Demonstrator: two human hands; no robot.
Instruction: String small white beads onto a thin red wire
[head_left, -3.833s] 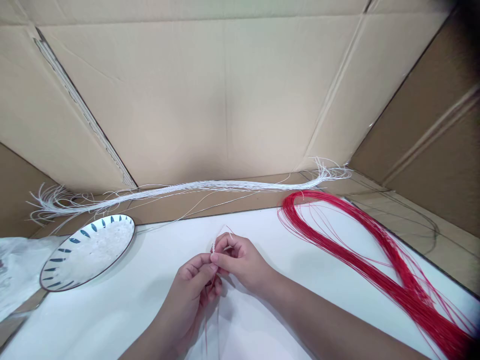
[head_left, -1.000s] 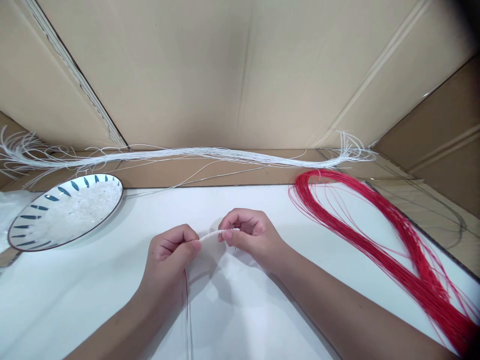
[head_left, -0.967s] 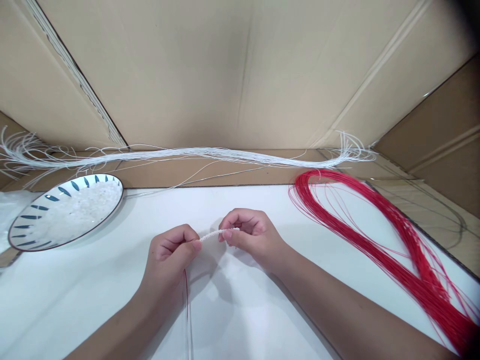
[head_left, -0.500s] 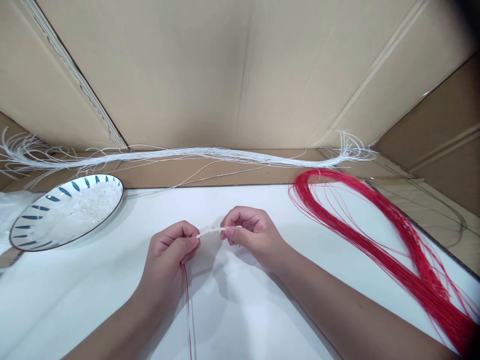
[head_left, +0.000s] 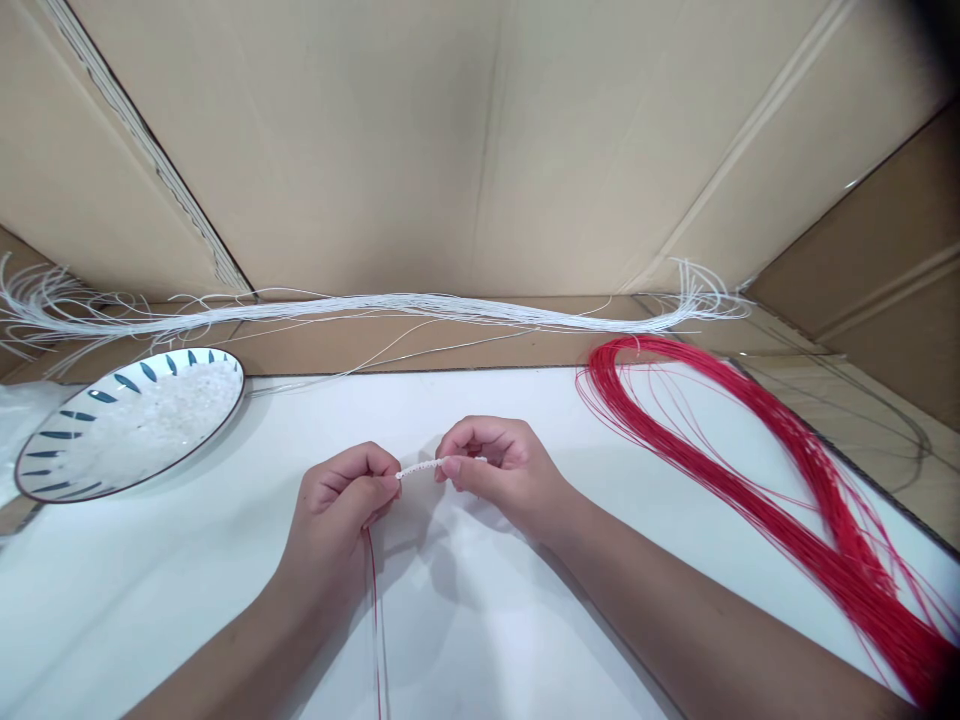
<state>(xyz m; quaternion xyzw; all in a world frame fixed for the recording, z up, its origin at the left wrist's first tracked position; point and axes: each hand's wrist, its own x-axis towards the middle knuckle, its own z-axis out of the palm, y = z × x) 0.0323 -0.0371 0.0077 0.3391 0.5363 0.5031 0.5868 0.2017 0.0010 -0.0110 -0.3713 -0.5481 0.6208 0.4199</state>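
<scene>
- The left hand (head_left: 352,490) is pinching one end of one white beaded strand (head_left: 420,466) between thumb and forefinger.
- The right hand (head_left: 491,465) is pinching the same strand farther along; the strand is stretching between them, above the counter (head_left: 150,560).
- One red thread (head_left: 373,600) is hanging below the left hand.
- One oval plate (head_left: 56,435) is holding small white pieces (head_left: 161,415), too many to count.
- One red bundle (head_left: 750,522) is looping at right.
- One white bundle (head_left: 420,303) is lying behind the white counter.
- Cardboard panels (head_left: 375,150) are enclosing the back and sides.
</scene>
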